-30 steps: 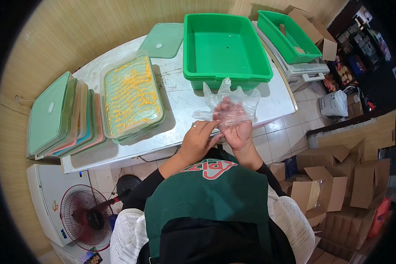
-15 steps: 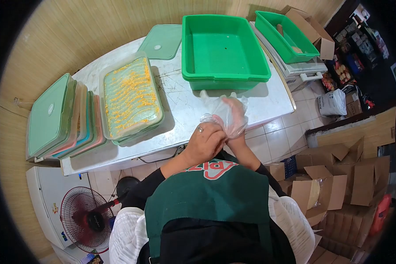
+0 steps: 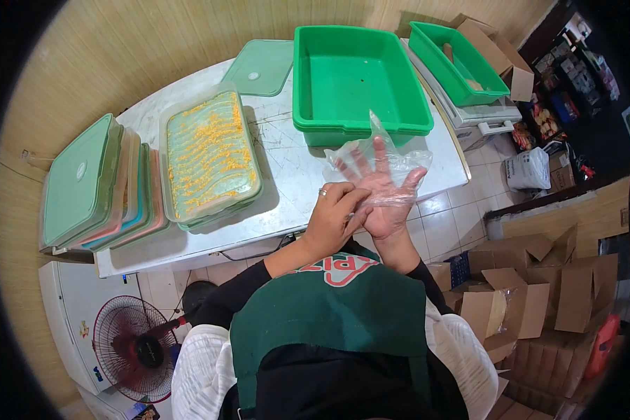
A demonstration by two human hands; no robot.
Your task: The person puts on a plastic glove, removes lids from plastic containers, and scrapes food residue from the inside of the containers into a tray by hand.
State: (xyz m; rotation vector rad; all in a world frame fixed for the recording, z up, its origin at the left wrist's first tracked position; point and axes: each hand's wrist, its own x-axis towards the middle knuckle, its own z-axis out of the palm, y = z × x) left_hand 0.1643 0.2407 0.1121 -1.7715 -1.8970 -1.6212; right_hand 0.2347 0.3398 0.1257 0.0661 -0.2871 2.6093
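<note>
My right hand (image 3: 381, 192) is palm up with its fingers spread inside a thin see-through plastic glove (image 3: 414, 168). The glove sits loosely, and one empty tip sticks up past the fingers. My left hand (image 3: 331, 215), with a ring on one finger, pinches the glove's edge near the right wrist. Just beyond the gloved hand stand stacked green tubs (image 3: 364, 129), the top one holding only small specks. Left of my hands is a lidless clear-walled container (image 3: 210, 154) with orange-yellow shreds scattered over rippled pale green, resting on another green piece.
Stacked containers with green lids (image 3: 80, 171) stand at the table's left end. A loose green lid (image 3: 259, 66) lies at the back. Another green tub (image 3: 462, 66) is at the right. A fan (image 3: 136, 350) stands low left; cardboard boxes (image 3: 511, 301) fill the lower right.
The fingers of my right hand have spread apart inside the glove, and the palm has turned up. My left hand still grips the glove's edge, slightly further right.
</note>
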